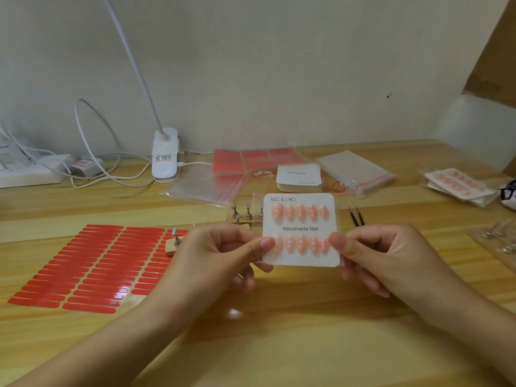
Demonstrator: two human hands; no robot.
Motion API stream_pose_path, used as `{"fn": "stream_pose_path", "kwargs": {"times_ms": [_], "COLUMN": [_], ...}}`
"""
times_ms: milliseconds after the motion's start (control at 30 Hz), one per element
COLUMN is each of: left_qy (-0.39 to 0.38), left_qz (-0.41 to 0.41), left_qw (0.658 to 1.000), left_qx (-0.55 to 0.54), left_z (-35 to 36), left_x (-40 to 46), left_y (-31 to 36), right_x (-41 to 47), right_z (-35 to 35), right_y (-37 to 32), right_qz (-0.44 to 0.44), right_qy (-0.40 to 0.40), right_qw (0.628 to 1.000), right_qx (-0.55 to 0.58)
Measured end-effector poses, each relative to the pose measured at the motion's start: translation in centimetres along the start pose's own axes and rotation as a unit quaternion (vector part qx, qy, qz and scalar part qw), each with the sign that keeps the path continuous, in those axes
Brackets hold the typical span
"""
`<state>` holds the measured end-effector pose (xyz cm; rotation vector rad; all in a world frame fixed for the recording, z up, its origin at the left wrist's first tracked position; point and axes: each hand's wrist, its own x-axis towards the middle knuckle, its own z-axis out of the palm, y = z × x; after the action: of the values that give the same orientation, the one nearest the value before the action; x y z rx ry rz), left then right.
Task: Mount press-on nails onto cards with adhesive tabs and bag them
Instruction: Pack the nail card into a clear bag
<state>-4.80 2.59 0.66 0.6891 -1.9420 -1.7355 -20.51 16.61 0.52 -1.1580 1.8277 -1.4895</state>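
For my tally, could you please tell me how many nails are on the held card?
10: five in the top row and five in the bottom row of the card; thumbs partly cover the bottom row's end nails.

I'm seeing a matt white paper card (pixel 301 229) carrying glossy peach nails (pixel 300 212); beneath it a smooth, faintly shiny wooden table (pixel 279 331). Left, glossy red adhesive tabs (pixel 92 263). Behind, clear shiny plastic bags (pixel 201 185) and dark metal tweezers (pixel 356 216).
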Motion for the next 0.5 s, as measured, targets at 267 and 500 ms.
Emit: {"fn": "stream_pose_path", "kwargs": {"times_ms": [267, 500], "left_qy": [0.004, -0.022], "left_qz": [0.004, 0.046], "left_qw": [0.999, 0.998], "left_qx": [-0.033, 0.029], "left_z": [0.5, 0.8], "left_x": [0.1, -0.1], "left_y": [-0.7, -1.6], "right_x": [-0.1, 1.5], "right_z": [-0.6, -4.0], "right_y": [-0.4, -0.3], "right_qz": [0.003, 0.002], "right_qy": [0.019, 0.217], "right_qw": [1.0, 0.974], "right_qx": [-0.008, -0.066]}}
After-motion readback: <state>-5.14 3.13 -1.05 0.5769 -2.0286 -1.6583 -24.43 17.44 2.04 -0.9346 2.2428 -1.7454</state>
